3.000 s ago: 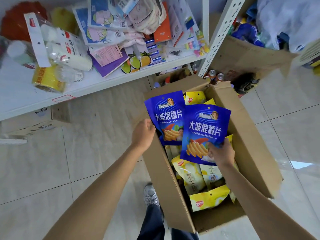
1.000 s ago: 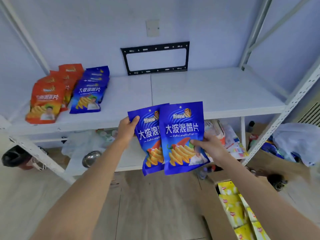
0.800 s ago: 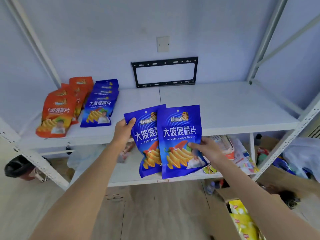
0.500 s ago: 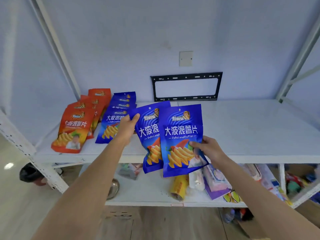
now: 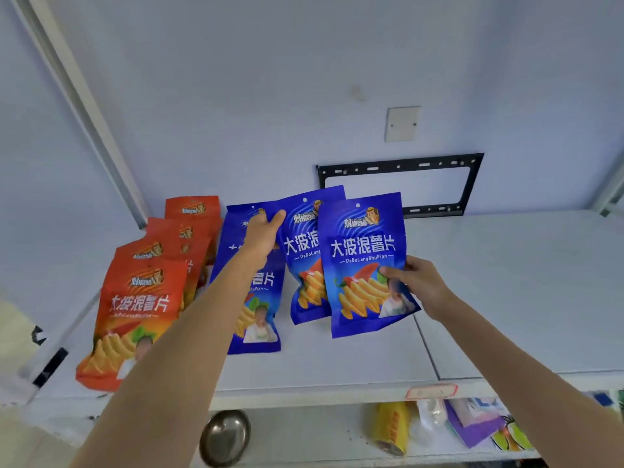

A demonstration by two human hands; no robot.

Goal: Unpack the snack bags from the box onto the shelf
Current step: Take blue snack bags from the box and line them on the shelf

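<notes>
My left hand (image 5: 261,236) grips a blue snack bag (image 5: 305,261) by its upper left corner. My right hand (image 5: 418,285) holds a second blue snack bag (image 5: 366,258) by its lower right edge; this one overlaps the first on the right. Both bags hang upright just above the white shelf (image 5: 506,292). On the shelf to the left lies a row of blue bags (image 5: 258,319), partly hidden by my left arm, and further left a row of orange bags (image 5: 135,309). The box is out of view.
A black metal bracket (image 5: 401,184) and a white wall plate (image 5: 402,123) are on the wall behind the shelf. A slanted shelf post (image 5: 77,106) stands at the left. The lower shelf holds a metal bowl (image 5: 224,437), a yellow roll (image 5: 390,427) and packets.
I have lifted both blue bags from the box up to the upper shelf. In the last second they moved forward over the shelf surface, close beside the row of blue bags.
</notes>
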